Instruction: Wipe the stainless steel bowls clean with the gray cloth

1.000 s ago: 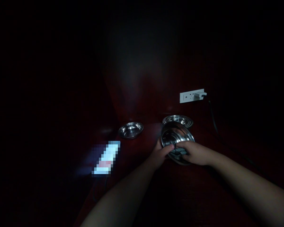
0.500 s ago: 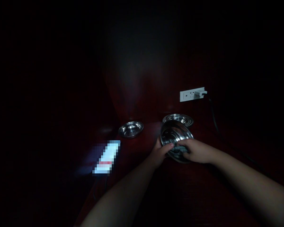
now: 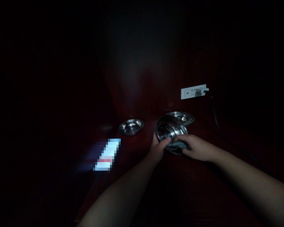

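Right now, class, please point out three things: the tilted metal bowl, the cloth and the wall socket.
Tilted metal bowl (image 3: 171,128): head view, on its shiny inside.
Cloth (image 3: 179,145): head view, on its bunched middle.
Wall socket (image 3: 188,92): head view, on its pale faceplate.

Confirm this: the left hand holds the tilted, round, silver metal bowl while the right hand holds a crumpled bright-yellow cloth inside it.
The colour is wrong: the head view shows a crumpled grey-green cloth, held by the right hand inside the tilted, round, silver metal bowl in the left hand.
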### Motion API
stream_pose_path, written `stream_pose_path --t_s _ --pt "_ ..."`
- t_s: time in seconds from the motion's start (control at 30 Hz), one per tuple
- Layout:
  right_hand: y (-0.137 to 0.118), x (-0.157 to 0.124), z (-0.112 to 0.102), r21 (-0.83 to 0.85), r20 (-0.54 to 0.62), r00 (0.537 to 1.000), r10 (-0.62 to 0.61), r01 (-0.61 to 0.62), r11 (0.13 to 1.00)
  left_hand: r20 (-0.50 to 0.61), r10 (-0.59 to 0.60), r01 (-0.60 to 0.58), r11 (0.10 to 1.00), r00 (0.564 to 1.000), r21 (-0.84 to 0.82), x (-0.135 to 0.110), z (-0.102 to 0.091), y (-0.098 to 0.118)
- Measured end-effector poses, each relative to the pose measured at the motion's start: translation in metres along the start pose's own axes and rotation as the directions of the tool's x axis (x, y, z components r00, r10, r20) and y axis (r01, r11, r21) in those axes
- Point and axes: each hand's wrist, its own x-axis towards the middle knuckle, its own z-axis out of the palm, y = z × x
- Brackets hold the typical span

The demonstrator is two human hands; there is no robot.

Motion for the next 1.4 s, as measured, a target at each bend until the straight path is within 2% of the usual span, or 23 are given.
stream_pose_path --t_s 0.1,0.2,0.43,0.53,0.73,0.9,1.1,1.27,1.4 --pt "0.002 0.001 0.0 -0.028 -0.033 0.999 -0.004 0.003 1.0 -0.028 -0.007 0.007 1.0 1.0 -0.008 0.0 0.001 0.001" --pt "0.005 0.001 0.0 -0.059 -0.075 0.995 -0.058 0.053 0.997 -0.021 -0.041 0.04 0.999 0.999 -0.028 0.0 0.001 0.001" --pt "0.008 0.001 -0.004 -0.139 -0.293 0.941 -0.168 0.132 0.981 -0.005 -0.081 0.081 0.995 0.997 -0.05 0.001 0.001 0.003" --pt "0.005 0.001 -0.003 -0.15 -0.291 0.939 -0.182 0.143 0.978 0.008 -0.077 0.077 0.995 0.997 -0.064 0.002 0.0 0.002" --pt "-0.003 -0.002 -0.005 -0.074 -0.145 0.974 -0.171 0.162 0.984 -0.042 -0.065 0.061 0.993 0.997 -0.105 0.003 0.001 0.002" --pt "-0.009 -0.004 -0.009 -0.028 -0.076 0.974 -0.213 0.212 0.977 -0.093 -0.067 0.056 0.991 0.993 -0.118 0.003 0.003 0.004" --pt "-0.004 -0.003 -0.006 -0.056 -0.098 0.97 -0.224 0.22 0.974 -0.09 -0.048 0.038 0.994 0.995 -0.106 0.005 0.0 0.002" --pt "0.004 -0.001 -0.005 -0.133 -0.228 0.951 -0.209 0.183 0.974 -0.105 -0.069 0.056 0.991 0.992 -0.119 0.007 -0.003 -0.003" --pt "0.005 -0.001 -0.004 -0.168 -0.26 0.943 -0.207 0.167 0.972 -0.076 -0.073 0.063 0.99 0.994 -0.129 0.006 -0.003 -0.004"
